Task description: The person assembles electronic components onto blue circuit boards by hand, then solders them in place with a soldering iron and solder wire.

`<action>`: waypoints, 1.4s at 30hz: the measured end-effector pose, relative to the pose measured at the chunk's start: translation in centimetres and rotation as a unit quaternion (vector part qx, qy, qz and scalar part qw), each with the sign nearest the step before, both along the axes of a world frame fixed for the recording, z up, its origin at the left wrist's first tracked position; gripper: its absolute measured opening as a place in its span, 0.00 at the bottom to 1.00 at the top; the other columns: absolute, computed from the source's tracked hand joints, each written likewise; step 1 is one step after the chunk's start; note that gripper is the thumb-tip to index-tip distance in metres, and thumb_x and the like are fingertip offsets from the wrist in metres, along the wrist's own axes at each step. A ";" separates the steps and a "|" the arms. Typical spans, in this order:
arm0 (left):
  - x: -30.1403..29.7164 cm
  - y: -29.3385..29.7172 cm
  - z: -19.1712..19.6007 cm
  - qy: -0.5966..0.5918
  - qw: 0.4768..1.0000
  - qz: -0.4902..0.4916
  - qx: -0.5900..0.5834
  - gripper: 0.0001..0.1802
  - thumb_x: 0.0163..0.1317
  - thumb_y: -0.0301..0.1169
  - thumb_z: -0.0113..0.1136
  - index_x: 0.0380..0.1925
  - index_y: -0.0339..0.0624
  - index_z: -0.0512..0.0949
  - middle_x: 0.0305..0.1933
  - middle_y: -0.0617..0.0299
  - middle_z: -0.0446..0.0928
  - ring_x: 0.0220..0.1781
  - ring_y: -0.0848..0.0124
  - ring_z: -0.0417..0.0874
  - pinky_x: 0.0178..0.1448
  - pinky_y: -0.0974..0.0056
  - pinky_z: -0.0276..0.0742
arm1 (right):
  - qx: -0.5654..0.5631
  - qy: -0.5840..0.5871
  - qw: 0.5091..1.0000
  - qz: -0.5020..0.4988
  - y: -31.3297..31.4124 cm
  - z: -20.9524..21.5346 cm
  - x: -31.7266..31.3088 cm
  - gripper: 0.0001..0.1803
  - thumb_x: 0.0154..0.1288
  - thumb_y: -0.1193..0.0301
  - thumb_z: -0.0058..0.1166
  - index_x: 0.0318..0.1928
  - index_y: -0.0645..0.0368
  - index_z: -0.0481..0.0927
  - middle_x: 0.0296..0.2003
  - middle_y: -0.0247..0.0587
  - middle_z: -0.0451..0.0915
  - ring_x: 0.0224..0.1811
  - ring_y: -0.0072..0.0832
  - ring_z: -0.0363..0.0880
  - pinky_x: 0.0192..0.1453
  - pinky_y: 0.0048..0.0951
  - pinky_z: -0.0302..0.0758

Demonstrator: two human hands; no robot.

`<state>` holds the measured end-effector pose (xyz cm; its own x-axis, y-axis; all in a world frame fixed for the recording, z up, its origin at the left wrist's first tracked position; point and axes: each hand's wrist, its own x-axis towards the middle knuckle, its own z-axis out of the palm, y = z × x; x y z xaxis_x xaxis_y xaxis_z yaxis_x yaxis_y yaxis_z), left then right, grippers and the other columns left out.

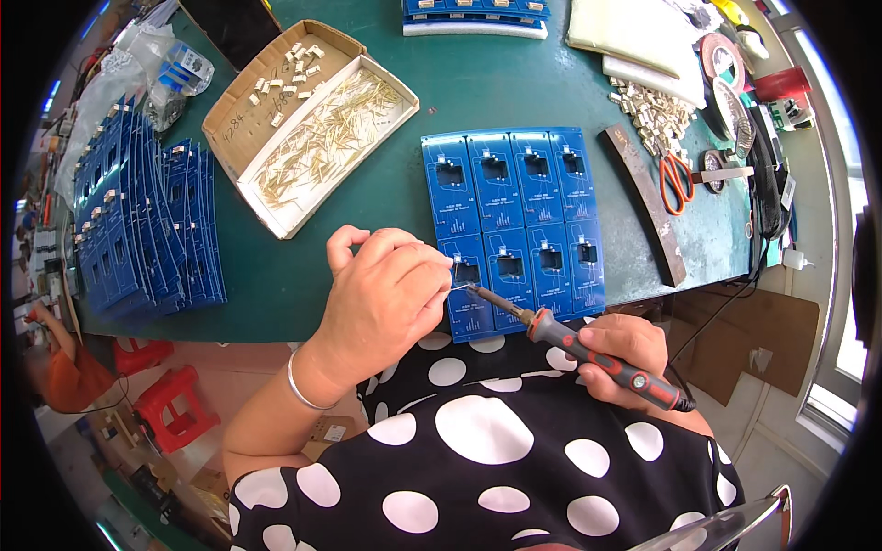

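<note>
In my right hand point(625, 358) is a grey and red soldering iron point(588, 354), its tip pointing left at the lower-left section of a blue circuit board panel point(514, 225). My left hand point(386, 285) is closed beside that section, the fingers pinched around a thin silvery wire point(461, 286). The wire's end meets or nearly meets the iron's tip; exact contact is too small to tell. The panel lies flat at the table's near edge, divided into several sections, each with a dark square opening.
An open cardboard box point(322, 138) holds thin brass-coloured pins and small white connectors. Stacked blue panels point(147, 211) stand at left, with more panels point(476, 14) at the back. A dark metal bar point(645, 207), orange scissors point(676, 184) and a connector pile point(652, 115) lie right on the green table point(276, 275).
</note>
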<state>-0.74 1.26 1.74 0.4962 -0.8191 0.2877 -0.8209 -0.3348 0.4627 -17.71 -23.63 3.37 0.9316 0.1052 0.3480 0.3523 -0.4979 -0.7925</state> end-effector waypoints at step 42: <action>-0.3 0.3 0.9 0.048 0.993 0.099 -0.033 0.09 0.51 0.21 0.67 0.30 0.48 0.79 0.17 0.70 0.68 0.23 0.71 0.69 0.48 0.62 0.62 | 0.015 -0.013 0.999 0.049 -1.0 0.4 1.4 0.19 0.49 0.75 0.69 0.43 0.67 0.81 0.30 0.46 0.82 0.28 0.37 0.84 0.29 0.32 0.79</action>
<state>-1.07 1.58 2.61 0.6732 -0.6838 0.2816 -0.6931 -0.4507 0.5625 -16.29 -24.59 3.82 0.9083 0.1842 0.3756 0.4180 -0.4373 -0.7963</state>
